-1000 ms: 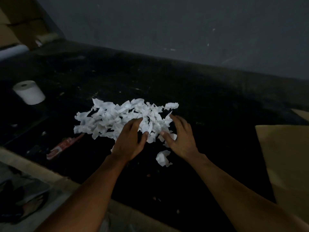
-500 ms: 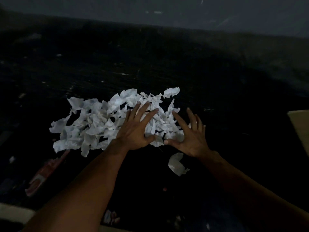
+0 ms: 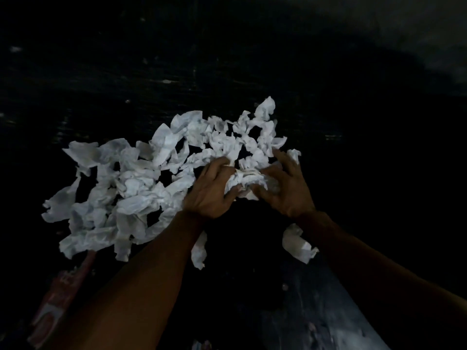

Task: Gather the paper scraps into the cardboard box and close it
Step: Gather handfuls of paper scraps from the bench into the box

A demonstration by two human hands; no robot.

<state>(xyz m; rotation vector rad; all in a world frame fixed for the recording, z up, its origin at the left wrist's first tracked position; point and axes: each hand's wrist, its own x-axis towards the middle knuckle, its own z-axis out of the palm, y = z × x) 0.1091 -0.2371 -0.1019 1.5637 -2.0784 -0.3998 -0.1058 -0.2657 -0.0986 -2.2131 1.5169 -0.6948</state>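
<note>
Left hand (image 3: 211, 192) and right hand (image 3: 288, 184) are cupped toward each other, fingers curled, pressing a crumpled white wad of paper (image 3: 246, 181) between them at the near right edge of the heap. The loose pile of torn white paper scraps (image 3: 141, 188) lies on the dark, scuffed tabletop (image 3: 328, 311) and spreads mainly to the left of and beyond the hands, its long axis running from near left to far right. The left hand is nearer the bulk.

Two stray scraps lie apart on the near side: one under the left wrist (image 3: 199, 251), one beside the right forearm (image 3: 298, 245).

A flat red printed packet (image 3: 54, 304) lies just off the near left edge of the pile; a sweep from that side would likely drag it along.

The cardboard box is not in view, so the carry direction cannot be judged. Most scraps remain ungathered
</note>
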